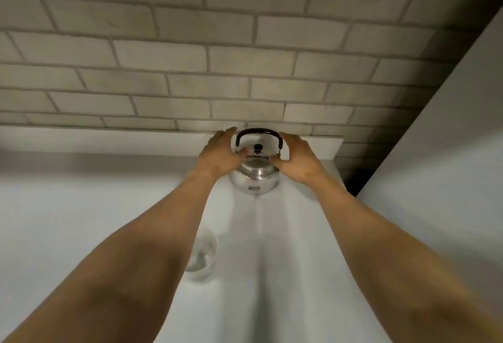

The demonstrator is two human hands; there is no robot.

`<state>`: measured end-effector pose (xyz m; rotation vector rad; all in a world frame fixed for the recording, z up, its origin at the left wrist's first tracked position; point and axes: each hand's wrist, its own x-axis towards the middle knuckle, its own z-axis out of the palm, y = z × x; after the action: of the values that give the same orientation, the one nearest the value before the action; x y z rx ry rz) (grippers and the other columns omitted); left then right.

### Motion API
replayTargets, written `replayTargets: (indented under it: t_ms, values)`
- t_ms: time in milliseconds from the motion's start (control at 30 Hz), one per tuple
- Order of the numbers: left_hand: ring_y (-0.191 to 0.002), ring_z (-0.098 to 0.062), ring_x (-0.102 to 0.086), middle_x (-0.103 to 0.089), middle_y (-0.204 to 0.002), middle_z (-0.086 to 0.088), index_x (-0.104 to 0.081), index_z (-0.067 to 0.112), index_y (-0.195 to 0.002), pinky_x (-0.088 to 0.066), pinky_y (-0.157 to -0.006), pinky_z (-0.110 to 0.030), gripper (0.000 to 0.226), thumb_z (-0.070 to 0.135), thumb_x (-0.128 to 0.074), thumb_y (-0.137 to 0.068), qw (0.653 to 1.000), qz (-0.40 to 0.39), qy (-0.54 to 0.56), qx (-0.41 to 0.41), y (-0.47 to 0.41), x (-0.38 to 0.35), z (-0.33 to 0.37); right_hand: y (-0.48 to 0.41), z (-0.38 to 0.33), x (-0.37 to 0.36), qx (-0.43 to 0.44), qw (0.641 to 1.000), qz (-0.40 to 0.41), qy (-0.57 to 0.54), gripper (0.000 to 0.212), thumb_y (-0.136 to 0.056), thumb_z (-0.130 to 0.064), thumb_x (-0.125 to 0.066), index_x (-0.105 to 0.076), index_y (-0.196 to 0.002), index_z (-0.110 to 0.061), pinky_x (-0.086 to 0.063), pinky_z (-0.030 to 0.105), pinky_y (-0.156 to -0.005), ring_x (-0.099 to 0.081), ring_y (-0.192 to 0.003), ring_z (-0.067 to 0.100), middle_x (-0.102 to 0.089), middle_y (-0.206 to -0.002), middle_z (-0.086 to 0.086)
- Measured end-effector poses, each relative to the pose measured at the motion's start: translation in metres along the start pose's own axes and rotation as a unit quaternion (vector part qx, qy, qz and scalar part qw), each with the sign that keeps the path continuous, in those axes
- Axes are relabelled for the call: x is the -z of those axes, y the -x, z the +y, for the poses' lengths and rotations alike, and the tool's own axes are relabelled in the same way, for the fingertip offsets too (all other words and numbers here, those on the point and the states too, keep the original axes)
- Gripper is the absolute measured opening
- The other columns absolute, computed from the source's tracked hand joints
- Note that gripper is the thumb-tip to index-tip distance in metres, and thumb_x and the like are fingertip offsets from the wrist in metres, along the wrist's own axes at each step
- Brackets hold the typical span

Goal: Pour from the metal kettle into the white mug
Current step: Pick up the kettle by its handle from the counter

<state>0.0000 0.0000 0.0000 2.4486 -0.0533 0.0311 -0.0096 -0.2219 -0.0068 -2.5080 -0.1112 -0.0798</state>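
A shiny metal kettle (255,178) with a black arched handle and a black lid knob stands on the white counter (81,220) near the back wall. My left hand (219,156) is at its left side and my right hand (295,159) at its right side, fingers spread, thumbs near the lid. Whether they touch the kettle I cannot tell. The white mug (203,254) stands nearer to me, partly hidden behind my left forearm.
A grey brick-pattern wall (217,57) rises behind the counter, with a low white ledge (109,138) along its foot. A tall white panel (449,138) stands at the right. Open counter surface lies left of the mug.
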Motion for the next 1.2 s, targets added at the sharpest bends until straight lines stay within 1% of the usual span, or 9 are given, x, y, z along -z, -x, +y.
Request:
replayTargets:
  t_ms: [133,267,500,600,700,800,1000,1100,1200]
  values:
    - [-0.148,-0.028,-0.035,-0.036,-0.162,-0.007,-0.031,0.022,-0.159,-0.029,-0.116,-0.034,0.072,0.032,-0.065,-0.096,0.999,-0.028,0.021,0.014,-0.020,-0.013,-0.001,-0.024,0.011,-0.006,0.008,0.999,-0.028,-0.016,0.082,-0.093,-0.042,-0.071,-0.033,-0.162,-0.020,-0.029,0.029,-0.110,-0.034,-0.150,0.029,-0.040,-0.164,0.004]
    - [-0.129,-0.031,-0.057,-0.057,-0.145,-0.010,-0.043,0.019,-0.153,-0.045,-0.109,-0.040,0.054,0.023,-0.058,-0.101,0.997,-0.023,0.069,0.026,-0.033,-0.023,-0.003,-0.046,0.009,-0.011,0.037,0.997,-0.051,-0.043,0.079,-0.098,-0.047,-0.066,-0.030,-0.164,-0.021,-0.032,0.038,-0.121,-0.035,-0.151,0.025,-0.039,-0.166,0.003]
    - [-0.117,-0.028,-0.062,-0.069,-0.128,-0.008,-0.062,0.019,-0.136,-0.036,-0.084,-0.021,0.035,0.016,-0.048,-0.104,0.998,0.033,0.056,0.027,-0.043,-0.033,-0.006,-0.070,0.002,-0.018,0.101,0.991,-0.050,-0.075,0.032,-0.107,-0.041,-0.053,-0.068,-0.133,-0.027,-0.048,0.029,-0.098,-0.064,-0.113,0.014,-0.070,-0.123,-0.006]
    - [-0.112,-0.030,-0.063,-0.071,-0.120,-0.011,-0.065,0.013,-0.128,-0.036,-0.082,-0.024,0.030,0.016,-0.048,-0.104,0.999,0.025,0.017,0.016,-0.041,-0.029,-0.004,-0.071,-0.003,-0.013,0.070,0.992,-0.057,-0.091,0.010,-0.102,-0.044,-0.061,-0.068,-0.101,-0.051,-0.046,0.017,-0.077,-0.065,-0.087,-0.004,-0.071,-0.094,-0.022]
    - [-0.111,-0.032,-0.062,-0.071,-0.117,-0.012,-0.066,0.010,-0.125,-0.042,-0.084,-0.031,0.029,0.019,-0.047,-0.105,1.000,0.004,-0.020,0.002,-0.032,-0.020,0.002,-0.065,-0.010,-0.003,0.065,0.992,-0.059,-0.091,0.023,-0.099,-0.045,-0.064,-0.064,-0.080,-0.057,-0.038,0.005,-0.058,-0.059,-0.069,-0.013,-0.066,-0.073,-0.029]
    - [-0.110,-0.031,-0.062,-0.072,-0.115,-0.011,-0.065,0.013,-0.128,-0.045,-0.089,-0.035,0.030,0.022,-0.048,-0.105,1.000,-0.002,-0.016,-0.010,-0.015,-0.005,0.013,-0.052,-0.015,0.011,0.078,0.989,-0.043,-0.118,0.016,-0.097,-0.049,-0.065,-0.066,-0.085,-0.038,-0.039,0.006,-0.056,-0.059,-0.065,-0.010,-0.066,-0.073,-0.016]
    - [-0.119,-0.025,-0.063,-0.066,-0.128,-0.006,-0.053,0.022,-0.142,-0.050,-0.095,-0.033,0.047,0.029,-0.063,-0.097,0.998,0.006,0.053,-0.042,0.041,0.021,0.041,0.000,-0.027,0.037,0.090,0.987,0.013,-0.133,0.020,-0.092,-0.051,-0.071,-0.070,-0.084,-0.033,-0.042,0.013,-0.056,-0.063,-0.066,-0.003,-0.070,-0.071,-0.023]
    - [-0.129,-0.027,-0.053,-0.050,-0.144,-0.007,-0.039,0.024,-0.151,-0.049,-0.102,-0.043,0.070,0.038,-0.071,-0.090,0.992,0.060,0.029,-0.103,0.090,0.018,0.046,0.032,-0.032,0.046,0.085,0.989,0.037,-0.116,0.029,-0.086,-0.058,-0.070,-0.072,-0.086,-0.029,-0.047,0.020,-0.061,-0.067,-0.071,0.006,-0.074,-0.077,-0.010]
    - [-0.128,-0.026,-0.052,-0.046,-0.145,-0.001,-0.048,0.027,-0.144,-0.047,-0.103,-0.043,0.057,0.041,-0.067,-0.092,0.973,0.094,-0.002,-0.211,0.144,0.004,0.049,0.066,-0.032,0.051,0.093,0.988,0.056,-0.113,0.027,-0.089,-0.054,-0.072,-0.073,-0.085,-0.027,-0.047,0.024,-0.061,-0.066,-0.068,0.009,-0.072,-0.072,-0.009]
